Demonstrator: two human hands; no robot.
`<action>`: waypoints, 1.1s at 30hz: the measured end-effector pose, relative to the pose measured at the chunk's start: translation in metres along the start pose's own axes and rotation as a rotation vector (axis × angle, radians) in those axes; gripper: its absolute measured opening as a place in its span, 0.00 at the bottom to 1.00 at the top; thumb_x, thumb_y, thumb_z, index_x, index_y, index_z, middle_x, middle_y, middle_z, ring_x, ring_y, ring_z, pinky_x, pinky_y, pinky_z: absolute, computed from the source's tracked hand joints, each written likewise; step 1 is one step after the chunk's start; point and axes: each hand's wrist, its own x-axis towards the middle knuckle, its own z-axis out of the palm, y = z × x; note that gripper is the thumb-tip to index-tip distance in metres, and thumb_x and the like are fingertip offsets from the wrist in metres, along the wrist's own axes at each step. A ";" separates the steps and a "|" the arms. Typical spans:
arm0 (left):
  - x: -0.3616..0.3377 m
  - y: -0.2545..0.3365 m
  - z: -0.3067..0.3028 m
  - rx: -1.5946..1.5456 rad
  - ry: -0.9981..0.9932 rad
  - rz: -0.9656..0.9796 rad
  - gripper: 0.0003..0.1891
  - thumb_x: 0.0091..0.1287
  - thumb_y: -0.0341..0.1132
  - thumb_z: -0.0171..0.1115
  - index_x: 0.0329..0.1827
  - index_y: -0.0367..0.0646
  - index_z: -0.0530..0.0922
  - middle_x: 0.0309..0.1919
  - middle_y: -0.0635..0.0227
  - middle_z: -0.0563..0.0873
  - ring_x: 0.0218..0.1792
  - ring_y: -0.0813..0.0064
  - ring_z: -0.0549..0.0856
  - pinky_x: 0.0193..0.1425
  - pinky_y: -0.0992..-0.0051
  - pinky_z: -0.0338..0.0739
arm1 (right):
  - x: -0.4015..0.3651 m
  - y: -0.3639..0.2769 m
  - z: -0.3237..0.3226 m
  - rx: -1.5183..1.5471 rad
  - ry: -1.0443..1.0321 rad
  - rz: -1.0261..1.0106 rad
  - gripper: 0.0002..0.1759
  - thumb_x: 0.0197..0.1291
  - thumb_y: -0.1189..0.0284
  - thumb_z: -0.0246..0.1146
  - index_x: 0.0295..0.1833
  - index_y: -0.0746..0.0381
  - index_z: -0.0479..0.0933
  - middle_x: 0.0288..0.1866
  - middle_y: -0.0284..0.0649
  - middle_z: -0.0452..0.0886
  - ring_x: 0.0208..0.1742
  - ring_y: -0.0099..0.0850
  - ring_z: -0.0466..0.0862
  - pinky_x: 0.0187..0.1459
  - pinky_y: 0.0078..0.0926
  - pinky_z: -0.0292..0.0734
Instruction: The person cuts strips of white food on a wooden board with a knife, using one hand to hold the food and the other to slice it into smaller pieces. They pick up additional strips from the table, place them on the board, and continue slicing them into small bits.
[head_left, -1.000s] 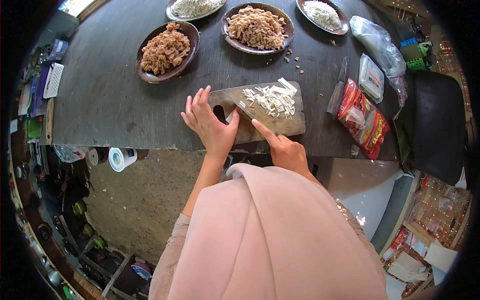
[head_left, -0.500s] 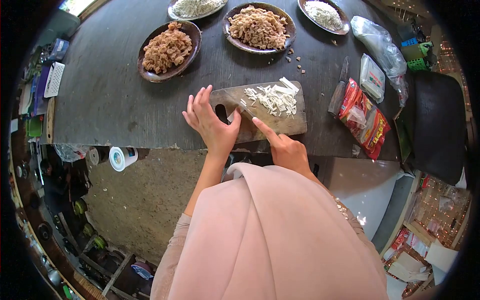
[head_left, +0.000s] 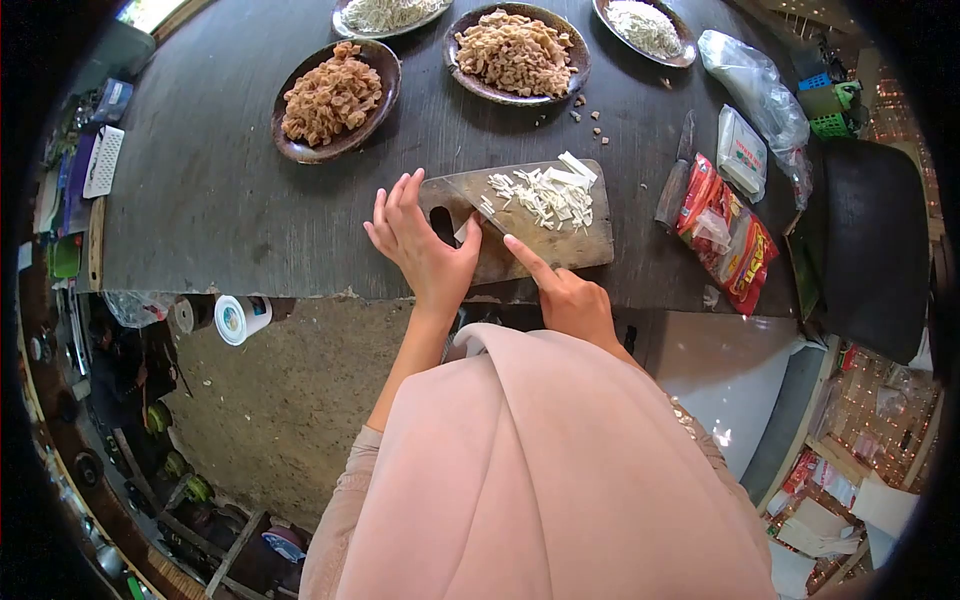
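A wooden cutting board [head_left: 540, 246] lies at the table's near edge. White strips [head_left: 556, 198] are heaped on its right part. My right hand [head_left: 572, 298] grips a knife [head_left: 486, 212], its index finger stretched along the top of the blade, which points up and left over the board. On the board's left part, my left hand [head_left: 428, 240] presses a small white piece [head_left: 462, 232] with its thumb beside the blade; its other fingers are raised and spread. Part of that piece is hidden by the thumb.
Bowls of brown pieces [head_left: 335, 100] [head_left: 516, 56] and plates of white shreds [head_left: 645, 32] [head_left: 388, 12] stand at the back. To the right lie another knife [head_left: 676, 180], a red packet [head_left: 722, 235], a white pack [head_left: 742, 152] and a plastic bag [head_left: 762, 85].
The view has shifted very slightly. Both hands and the knife stay almost where they were on the board.
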 end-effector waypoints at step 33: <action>-0.009 -0.023 -0.020 -0.136 -0.064 0.003 0.47 0.60 0.42 0.77 0.81 0.49 0.59 0.77 0.60 0.65 0.82 0.48 0.53 0.82 0.36 0.34 | 0.005 -0.007 -0.001 -0.023 -0.004 0.005 0.51 0.60 0.78 0.65 0.85 0.30 0.57 0.20 0.36 0.75 0.18 0.33 0.82 0.24 0.37 0.83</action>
